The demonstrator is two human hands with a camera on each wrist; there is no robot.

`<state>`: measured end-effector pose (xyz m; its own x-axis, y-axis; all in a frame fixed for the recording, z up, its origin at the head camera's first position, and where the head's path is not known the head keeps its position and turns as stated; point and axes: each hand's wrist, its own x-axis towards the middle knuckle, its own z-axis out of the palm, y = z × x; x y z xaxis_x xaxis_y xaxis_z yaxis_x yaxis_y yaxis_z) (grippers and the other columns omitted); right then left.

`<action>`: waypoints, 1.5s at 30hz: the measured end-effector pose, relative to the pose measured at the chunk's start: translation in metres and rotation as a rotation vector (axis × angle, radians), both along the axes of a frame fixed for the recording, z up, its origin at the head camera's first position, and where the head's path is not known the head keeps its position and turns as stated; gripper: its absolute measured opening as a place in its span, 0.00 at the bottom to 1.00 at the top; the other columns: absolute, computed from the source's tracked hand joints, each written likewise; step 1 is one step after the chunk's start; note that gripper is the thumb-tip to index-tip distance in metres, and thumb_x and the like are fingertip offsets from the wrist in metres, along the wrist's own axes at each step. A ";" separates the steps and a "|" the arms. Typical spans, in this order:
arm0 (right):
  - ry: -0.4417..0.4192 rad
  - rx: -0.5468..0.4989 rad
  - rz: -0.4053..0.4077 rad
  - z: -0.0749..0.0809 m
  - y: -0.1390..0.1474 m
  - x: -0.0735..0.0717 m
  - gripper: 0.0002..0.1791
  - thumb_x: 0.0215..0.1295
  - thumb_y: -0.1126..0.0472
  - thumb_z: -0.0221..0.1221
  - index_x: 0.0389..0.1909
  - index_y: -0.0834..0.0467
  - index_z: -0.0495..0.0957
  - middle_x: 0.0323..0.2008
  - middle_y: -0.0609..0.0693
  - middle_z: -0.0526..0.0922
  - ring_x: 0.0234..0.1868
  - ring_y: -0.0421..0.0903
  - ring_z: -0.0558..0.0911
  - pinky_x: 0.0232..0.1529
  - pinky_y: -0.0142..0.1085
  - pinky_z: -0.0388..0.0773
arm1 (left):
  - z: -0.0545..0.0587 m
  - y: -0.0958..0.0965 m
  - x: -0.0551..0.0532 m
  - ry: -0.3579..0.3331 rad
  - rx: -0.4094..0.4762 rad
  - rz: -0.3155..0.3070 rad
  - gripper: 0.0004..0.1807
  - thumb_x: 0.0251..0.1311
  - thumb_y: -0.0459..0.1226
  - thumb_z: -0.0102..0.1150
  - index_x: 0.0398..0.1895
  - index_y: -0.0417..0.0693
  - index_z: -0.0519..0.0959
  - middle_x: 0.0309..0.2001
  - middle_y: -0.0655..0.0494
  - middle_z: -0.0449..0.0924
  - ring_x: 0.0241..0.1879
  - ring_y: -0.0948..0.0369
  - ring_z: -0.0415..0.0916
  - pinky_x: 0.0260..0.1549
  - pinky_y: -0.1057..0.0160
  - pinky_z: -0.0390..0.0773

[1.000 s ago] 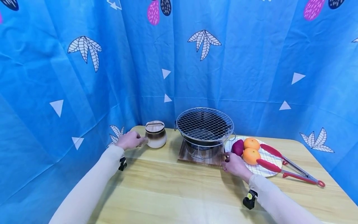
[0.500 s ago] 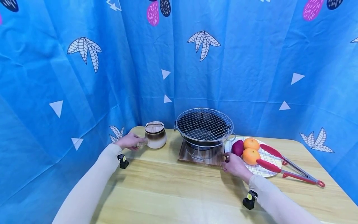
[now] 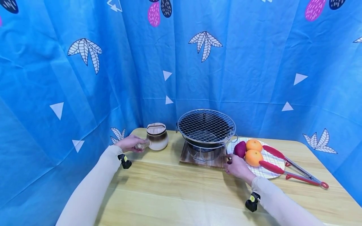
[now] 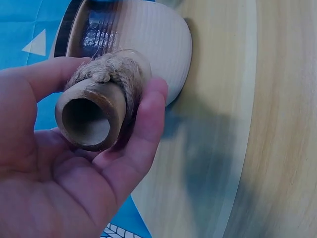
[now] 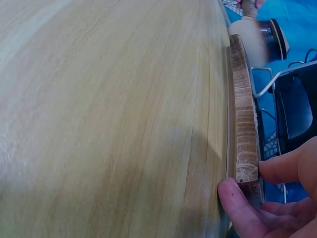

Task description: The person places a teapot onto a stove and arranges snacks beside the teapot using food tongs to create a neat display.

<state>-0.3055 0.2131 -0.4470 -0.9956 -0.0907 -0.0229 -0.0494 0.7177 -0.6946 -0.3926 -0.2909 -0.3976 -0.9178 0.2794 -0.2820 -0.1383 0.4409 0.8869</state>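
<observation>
Head view first: closest in, two pale sleeves [image 3: 90, 188] reach over the wooden table [image 3: 175, 194], each with a small black device at the cuff. The right hand [image 3: 238, 167] comes next, pinching the near right corner of the dark wooden board [image 3: 188, 153]; the right wrist view shows its digits nearly together, one on either side of the board's edge [image 5: 246, 119]. Just beside it, a checked plate [image 3: 261, 172] holds two oranges [image 3: 254, 153] and a dark purple oval item [image 3: 239, 149]. Red-tipped tongs [image 3: 304, 179] lie spread, tips over the plate and hinge end on the table. Across to the left, the left hand [image 3: 129, 143] curls round the hollow, twine-wrapped handle [image 4: 111, 72], thumb and fingers kept apart only by its thickness. That handle belongs to the brown-and-cream pot [image 3: 158, 142], upright on the table under a wooden lid [image 3: 156, 128]. Between the hands, a wire stand on the board carries a black pan [image 3: 215, 144] topped by a round mesh [image 3: 207, 125]. Behind everything hangs a blue patterned curtain [image 3: 243, 75].
</observation>
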 end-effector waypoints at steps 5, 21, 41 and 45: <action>0.014 0.005 -0.004 0.001 0.000 0.001 0.27 0.64 0.66 0.62 0.64 0.69 0.71 0.39 0.59 0.84 0.25 0.44 0.81 0.27 0.35 0.79 | -0.001 -0.001 -0.004 -0.023 0.042 -0.008 0.22 0.71 0.37 0.53 0.58 0.25 0.74 0.48 0.35 0.83 0.37 0.57 0.85 0.51 0.51 0.84; -0.002 -0.023 -0.011 -0.002 0.000 0.001 0.29 0.64 0.66 0.62 0.65 0.70 0.69 0.34 0.56 0.83 0.24 0.45 0.80 0.26 0.36 0.79 | -0.004 -0.002 -0.008 -0.028 0.068 0.006 0.23 0.70 0.35 0.54 0.61 0.25 0.73 0.48 0.33 0.83 0.35 0.57 0.86 0.54 0.47 0.82; -0.025 -0.030 -0.011 0.000 0.000 0.002 0.29 0.65 0.66 0.62 0.65 0.70 0.69 0.33 0.56 0.83 0.25 0.46 0.80 0.26 0.35 0.78 | -0.013 -0.006 -0.011 -0.062 0.195 0.024 0.24 0.70 0.33 0.54 0.64 0.24 0.69 0.54 0.29 0.79 0.37 0.56 0.86 0.43 0.60 0.86; -0.021 -0.033 -0.008 -0.001 0.000 0.001 0.28 0.65 0.66 0.62 0.65 0.70 0.69 0.36 0.58 0.83 0.25 0.45 0.80 0.27 0.36 0.80 | -0.015 -0.007 -0.011 -0.061 0.211 0.041 0.24 0.70 0.33 0.54 0.64 0.24 0.69 0.56 0.25 0.76 0.36 0.57 0.86 0.40 0.63 0.86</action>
